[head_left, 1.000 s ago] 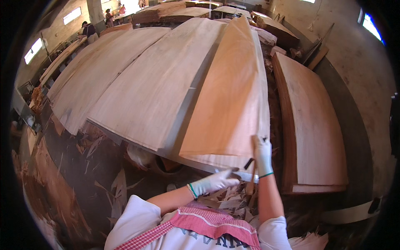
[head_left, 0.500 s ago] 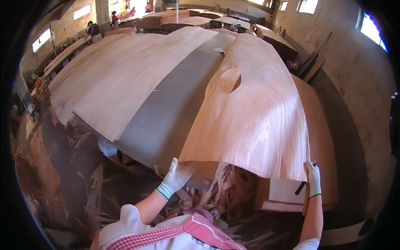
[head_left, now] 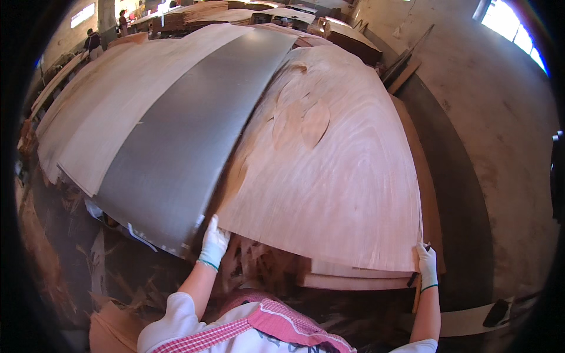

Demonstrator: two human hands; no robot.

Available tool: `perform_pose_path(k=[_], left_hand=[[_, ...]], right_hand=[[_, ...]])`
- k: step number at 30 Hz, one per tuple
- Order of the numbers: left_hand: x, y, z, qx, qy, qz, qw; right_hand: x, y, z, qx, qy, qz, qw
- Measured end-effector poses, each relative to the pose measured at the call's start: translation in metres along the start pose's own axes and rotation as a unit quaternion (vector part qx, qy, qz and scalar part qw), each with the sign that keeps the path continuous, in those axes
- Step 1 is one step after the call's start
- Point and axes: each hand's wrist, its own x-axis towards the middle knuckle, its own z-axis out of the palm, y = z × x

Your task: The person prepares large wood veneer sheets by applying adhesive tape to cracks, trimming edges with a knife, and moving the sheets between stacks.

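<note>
A wide, thin sheet of wood veneer spreads before me, its near edge between my two gloved hands. My left hand pinches the near left corner, thumb upward. The near right corner is gripped by my right hand, which also has a slim tool with a wooden handle in it; the tool's working end cannot be made out. Toward the far left part of the sheet are splits and a leaf-shaped patch. Left of the sheet lies a smooth dark grey tabletop.
Pale veneer sheets cover the table's left side. More stacked boards lie under and beside my sheet. Torn veneer scraps litter the floor. A wall runs along the right. Veneer stacks and people are farther back.
The veneer sheet has moved left and lies flatter, its raised bulge lowered. Both hands have shifted left and slightly down with its near edge. More of the grey tabletop shows.
</note>
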Motion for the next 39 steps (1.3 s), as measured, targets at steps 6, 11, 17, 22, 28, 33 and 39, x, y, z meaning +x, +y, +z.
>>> perform_pose_path(k=[6, 11, 17, 22, 28, 33, 39], left_hand=[[0.064, -0.128, -0.057, 0.013, 0.110, 0.126, 0.986], [0.034, -0.236, -0.021, 0.071, 0.184, 0.143, 0.970], [0.003, -0.346, 0.025, -0.009, 0.092, 0.117, 0.989], [0.039, -0.374, -0.001, 0.027, 0.130, 0.151, 0.979], [0.039, -0.450, 0.043, 0.070, 0.195, 0.168, 0.964], [0.031, -0.490, 0.062, 0.156, 0.226, 0.176, 0.945], [0.002, -0.546, 0.063, 0.238, 0.195, 0.240, 0.921]], right_hand=[[0.069, 0.107, -0.079, 0.007, -0.028, -0.003, 1.000], [0.091, 0.167, -0.162, -0.068, -0.002, -0.030, 0.997], [0.151, 0.242, -0.273, -0.187, 0.037, -0.034, 0.981], [0.207, 0.259, -0.314, -0.285, 0.028, -0.048, 0.957], [0.219, 0.276, -0.360, -0.394, 0.053, -0.043, 0.917], [0.249, 0.299, -0.386, -0.399, 0.061, -0.064, 0.913], [0.251, 0.339, -0.401, -0.428, 0.081, -0.051, 0.899]])
